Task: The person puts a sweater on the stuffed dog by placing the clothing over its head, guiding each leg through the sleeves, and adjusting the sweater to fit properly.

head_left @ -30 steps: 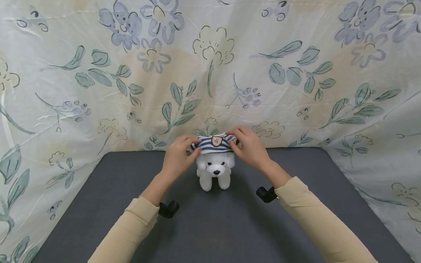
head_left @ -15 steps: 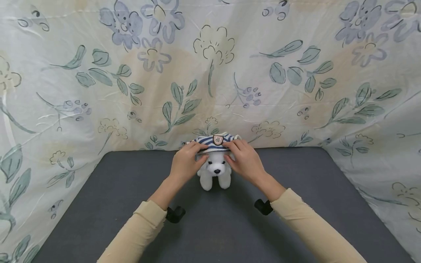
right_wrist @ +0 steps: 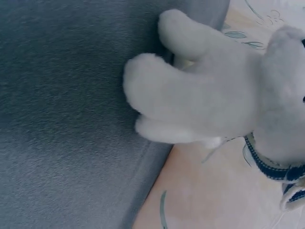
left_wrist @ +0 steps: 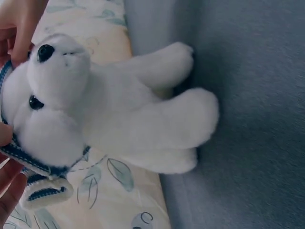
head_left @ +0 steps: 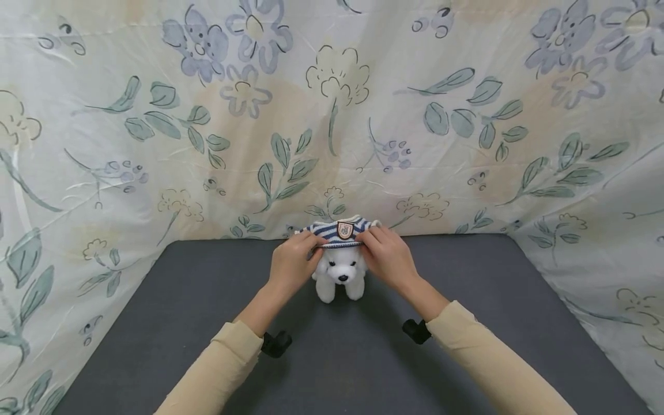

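Reaching forward from the near edge of the head view, two cream sleeves (head_left: 218, 369) cross one dark grey mat (head_left: 332, 357), each with a black camera mount at the wrist. They end in two hands that meet around a single white plush dog (head_left: 339, 271), which stands on its feet near the far edge of the mat, facing the person. The left hand (head_left: 290, 265) sits against the dog's left side, its fingers curled and closed on the hem of one small striped shirt (head_left: 337, 229) — blue and white, with one badge at its front. The right hand (head_left: 386, 253) mirrors it on the other side, fingers bent and pinching the same hem. Between them the shirt is stretched over the top of the dog's head, its lower edge lying just above the eyes. In the left wrist view the dog (left_wrist: 119, 119) fills the picture with the striped hem (left_wrist: 33, 167) wrapped round its head, and fingertips (left_wrist: 14, 33) press close beside the face. In the right wrist view one sees the dog's legs and body (right_wrist: 209, 90) and a strip of the shirt (right_wrist: 271, 167); the fingers themselves are out of sight there. Behind everything hangs one floral cloth (head_left: 332, 115), pale with blue flowers and green leaves, wrapping the back and both sides.
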Available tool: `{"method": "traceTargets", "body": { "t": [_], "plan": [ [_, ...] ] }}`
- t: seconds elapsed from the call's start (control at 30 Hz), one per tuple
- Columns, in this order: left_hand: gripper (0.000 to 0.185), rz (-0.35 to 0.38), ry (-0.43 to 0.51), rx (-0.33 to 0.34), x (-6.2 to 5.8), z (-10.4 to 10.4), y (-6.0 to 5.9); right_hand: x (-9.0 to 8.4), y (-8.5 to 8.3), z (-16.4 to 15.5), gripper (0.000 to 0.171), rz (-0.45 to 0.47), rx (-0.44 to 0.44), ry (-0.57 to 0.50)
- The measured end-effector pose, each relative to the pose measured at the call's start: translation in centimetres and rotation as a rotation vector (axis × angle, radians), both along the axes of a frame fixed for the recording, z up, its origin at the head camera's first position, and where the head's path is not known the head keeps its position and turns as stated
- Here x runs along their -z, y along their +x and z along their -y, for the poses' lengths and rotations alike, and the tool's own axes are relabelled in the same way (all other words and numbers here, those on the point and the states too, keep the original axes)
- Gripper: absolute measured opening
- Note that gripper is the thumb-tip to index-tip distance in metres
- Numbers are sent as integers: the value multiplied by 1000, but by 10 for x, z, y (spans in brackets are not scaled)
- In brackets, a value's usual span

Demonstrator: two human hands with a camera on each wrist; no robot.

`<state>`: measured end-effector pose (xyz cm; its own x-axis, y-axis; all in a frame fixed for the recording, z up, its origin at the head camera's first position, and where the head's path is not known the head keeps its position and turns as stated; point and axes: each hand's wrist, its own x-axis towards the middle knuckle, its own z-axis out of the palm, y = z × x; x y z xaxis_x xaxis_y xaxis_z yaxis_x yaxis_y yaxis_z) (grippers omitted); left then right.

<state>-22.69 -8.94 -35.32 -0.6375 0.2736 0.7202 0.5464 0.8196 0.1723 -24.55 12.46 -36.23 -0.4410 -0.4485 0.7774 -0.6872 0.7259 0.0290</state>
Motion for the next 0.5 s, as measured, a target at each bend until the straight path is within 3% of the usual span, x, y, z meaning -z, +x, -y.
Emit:
{"method": "traceTargets", "body": {
  "t": [0.23,0.5],
  "plan": [
    [10,-59,-30,61,9,6,10,11,10,-4,13,-24,-37,15],
    [11,-69,-35,81,18,7,17,21,19,-6,16,-22,-56,11]
  ]
}}
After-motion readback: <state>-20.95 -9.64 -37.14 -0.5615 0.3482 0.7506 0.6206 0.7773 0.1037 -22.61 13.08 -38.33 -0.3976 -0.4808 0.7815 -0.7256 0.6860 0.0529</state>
